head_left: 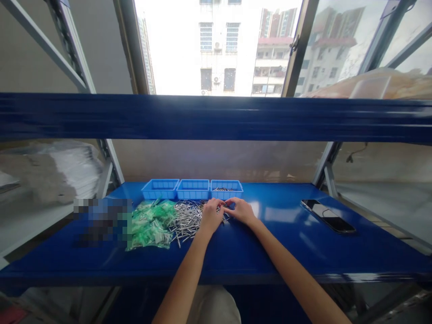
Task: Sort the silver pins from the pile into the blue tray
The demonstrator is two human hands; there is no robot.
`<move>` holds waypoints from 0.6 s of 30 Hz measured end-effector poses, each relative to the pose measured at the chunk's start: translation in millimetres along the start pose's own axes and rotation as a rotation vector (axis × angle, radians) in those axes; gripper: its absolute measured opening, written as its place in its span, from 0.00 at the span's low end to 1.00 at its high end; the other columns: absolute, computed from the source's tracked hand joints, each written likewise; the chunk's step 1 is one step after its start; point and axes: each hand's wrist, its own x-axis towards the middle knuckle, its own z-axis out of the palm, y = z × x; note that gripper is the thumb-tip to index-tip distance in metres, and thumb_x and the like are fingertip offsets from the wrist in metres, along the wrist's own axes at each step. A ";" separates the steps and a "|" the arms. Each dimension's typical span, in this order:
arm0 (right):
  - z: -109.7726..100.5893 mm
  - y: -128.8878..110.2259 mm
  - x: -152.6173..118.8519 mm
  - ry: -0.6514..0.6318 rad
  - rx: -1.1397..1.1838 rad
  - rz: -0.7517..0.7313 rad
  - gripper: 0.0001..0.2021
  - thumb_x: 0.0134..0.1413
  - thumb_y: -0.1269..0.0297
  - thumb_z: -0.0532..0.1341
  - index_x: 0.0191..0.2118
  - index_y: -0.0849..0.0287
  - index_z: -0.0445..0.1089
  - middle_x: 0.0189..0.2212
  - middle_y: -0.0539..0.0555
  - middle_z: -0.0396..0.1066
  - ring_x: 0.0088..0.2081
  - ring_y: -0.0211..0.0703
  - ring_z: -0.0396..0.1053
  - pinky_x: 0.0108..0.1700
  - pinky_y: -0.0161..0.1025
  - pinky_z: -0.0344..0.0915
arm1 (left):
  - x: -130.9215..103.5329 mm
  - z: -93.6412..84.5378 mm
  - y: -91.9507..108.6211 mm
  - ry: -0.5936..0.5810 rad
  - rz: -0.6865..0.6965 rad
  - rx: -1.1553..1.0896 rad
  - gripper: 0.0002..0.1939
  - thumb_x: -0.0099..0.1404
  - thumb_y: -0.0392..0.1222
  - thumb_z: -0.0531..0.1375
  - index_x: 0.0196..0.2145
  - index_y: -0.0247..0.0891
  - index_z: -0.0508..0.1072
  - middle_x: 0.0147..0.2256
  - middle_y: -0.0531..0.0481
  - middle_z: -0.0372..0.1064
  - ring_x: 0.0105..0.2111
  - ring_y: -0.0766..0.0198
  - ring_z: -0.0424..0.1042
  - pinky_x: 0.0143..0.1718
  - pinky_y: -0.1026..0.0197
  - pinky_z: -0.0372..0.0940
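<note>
My left hand [211, 214] is over the right part of a pile of thin silvery metal pieces [187, 220], its fingers curled and closed. Facing it, my right hand [239, 210] has its thumb and fingers pinched together close to the left fingertips. What either hand holds is too small to make out. Behind the hands stands the right blue bin [227, 195], with some metal pieces inside. The middle blue bin [193, 195] and the left blue bin [159, 195] stand beside it in a row. Green-tinted plastic bags [151, 225] lie left of the pile.
A phone [329, 216] lies on the blue shelf [283, 252] at the right. A blurred patch covers something at the left. A blue crossbeam [216, 118] spans the view above the bins, with metal posts at both sides and a window behind.
</note>
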 end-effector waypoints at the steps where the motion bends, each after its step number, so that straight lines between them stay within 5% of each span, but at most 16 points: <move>1: -0.4 -0.4 0.2 -0.003 0.003 0.004 0.13 0.45 0.52 0.59 0.34 0.53 0.72 0.35 0.49 0.72 0.34 0.41 0.68 0.31 0.34 0.59 | 0.0 -0.1 0.6 -0.003 0.003 0.004 0.09 0.59 0.33 0.51 0.32 0.39 0.70 0.32 0.51 0.68 0.33 0.64 0.65 0.38 0.60 0.59; 18: 1.6 -4.0 0.5 0.017 0.003 -0.013 0.08 0.46 0.59 0.59 0.32 0.51 0.72 0.33 0.48 0.74 0.32 0.41 0.69 0.29 0.33 0.59 | -0.4 -4.1 11.1 -0.015 -0.014 0.086 0.09 0.60 0.35 0.51 0.33 0.40 0.70 0.33 0.50 0.68 0.37 0.61 0.65 0.41 0.57 0.56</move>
